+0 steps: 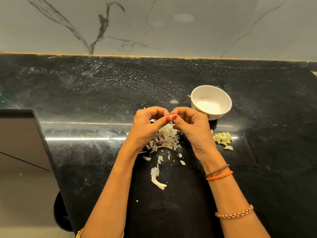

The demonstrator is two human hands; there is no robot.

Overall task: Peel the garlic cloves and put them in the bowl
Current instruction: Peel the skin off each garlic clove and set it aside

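Observation:
My left hand [147, 125] and my right hand [188, 127] meet above the black counter, thumbs and fingertips pinching one small garlic clove [171, 116] between them. Most of the clove is hidden by the fingers. Under the hands lies a heap of papery garlic skins [167, 137]. A white bowl [223, 97] stands just right of and behind my right hand; nothing shows inside it. A small pile of peeled cloves [223, 139] lies on the counter in front of the bowl, to the right of my right wrist.
Loose skin scraps [157, 176] are scattered on the counter [103, 100] between my forearms. The counter's left edge drops off beside a grey panel [20, 140]. A marble wall [154, 26] backs the counter.

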